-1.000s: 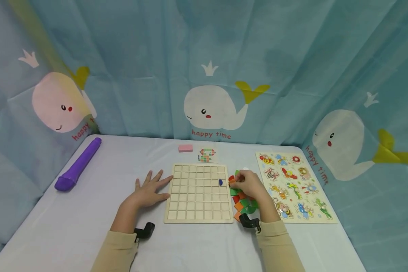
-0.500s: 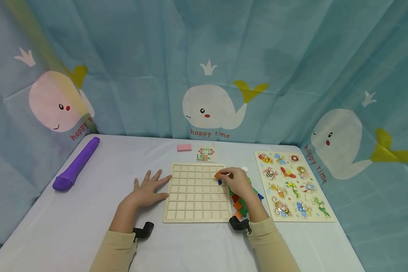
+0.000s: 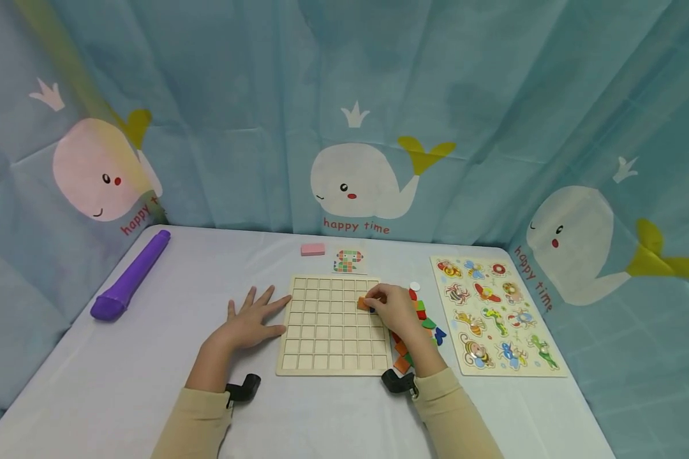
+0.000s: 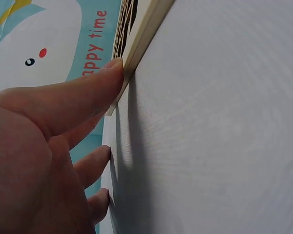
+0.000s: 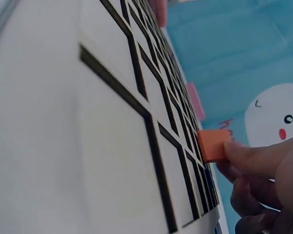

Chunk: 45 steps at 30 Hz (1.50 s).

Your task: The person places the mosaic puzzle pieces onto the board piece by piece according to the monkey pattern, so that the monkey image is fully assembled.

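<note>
A wooden grid board (image 3: 330, 338) lies flat on the table. Over its right side my right hand (image 3: 395, 311) pinches an orange square tile (image 5: 214, 145) between thumb and finger, with the tile's edge at the grid. A dark blue half-round piece (image 5: 209, 178) sits in a cell beside it, mostly covered by the hand in the head view. My left hand (image 3: 254, 324) lies spread on the cloth, its thumb (image 4: 107, 80) and a finger touching the board's left edge. Several loose coloured tiles (image 3: 402, 364) lie right of the board, partly under the right forearm.
Behind the board are a picture card (image 3: 349, 261) and a pink block (image 3: 312, 250). An insect puzzle board (image 3: 496, 319) lies at the right. A purple toy microphone (image 3: 131, 277) rests at the far left. A whale-print curtain (image 3: 235, 127) stands behind the table.
My right hand has moved left from the loose tiles onto the board, carrying the orange tile and lowering it to the grid. The left hand has stayed in place.
</note>
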Tool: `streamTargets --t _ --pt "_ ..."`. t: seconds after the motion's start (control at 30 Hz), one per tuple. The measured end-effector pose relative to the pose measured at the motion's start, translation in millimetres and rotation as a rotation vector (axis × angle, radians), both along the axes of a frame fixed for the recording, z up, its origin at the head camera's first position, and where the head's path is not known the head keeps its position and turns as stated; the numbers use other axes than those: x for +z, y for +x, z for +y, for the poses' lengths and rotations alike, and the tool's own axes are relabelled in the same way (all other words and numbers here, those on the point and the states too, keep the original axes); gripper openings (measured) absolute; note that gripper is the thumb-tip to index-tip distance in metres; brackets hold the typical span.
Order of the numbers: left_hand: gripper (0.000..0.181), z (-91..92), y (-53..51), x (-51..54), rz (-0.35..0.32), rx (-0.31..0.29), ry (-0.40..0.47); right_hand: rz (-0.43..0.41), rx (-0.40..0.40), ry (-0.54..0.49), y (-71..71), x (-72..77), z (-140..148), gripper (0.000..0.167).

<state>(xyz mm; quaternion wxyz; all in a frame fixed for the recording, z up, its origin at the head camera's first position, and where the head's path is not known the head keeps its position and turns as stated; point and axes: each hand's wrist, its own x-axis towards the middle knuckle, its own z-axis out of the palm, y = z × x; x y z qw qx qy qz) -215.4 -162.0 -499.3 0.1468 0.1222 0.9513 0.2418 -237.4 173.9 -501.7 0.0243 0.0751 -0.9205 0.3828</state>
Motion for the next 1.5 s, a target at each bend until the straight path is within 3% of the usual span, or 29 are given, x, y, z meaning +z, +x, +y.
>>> streamTargets --t 0.57,0.7,1.0,1.23,1.5 --pt "0.070 -1.2 0.7 0.2 -0.001 -0.001 0.004 -0.004 0.066 0.148 0.7 -2.4 -4.8 0.008" --pt "0.070 -2.8 1.1 0.3 -0.001 -0.001 0.012 -0.008 0.083 0.129 0.5 0.5 -3.6 0.011" --pt "0.072 -1.8 0.8 0.6 -0.008 -0.008 0.001 -0.026 -0.006 0.015 0.8 12.4 21.1 0.022" --pt "0.071 -1.0 2.6 5.7 -0.013 -0.002 0.009 -0.030 -0.058 0.022 -3.5 14.0 39.1 0.023" --pt "0.072 -2.2 1.1 2.4 -0.006 -0.015 0.022 -0.034 -0.103 0.027 -4.3 14.6 51.9 0.024"
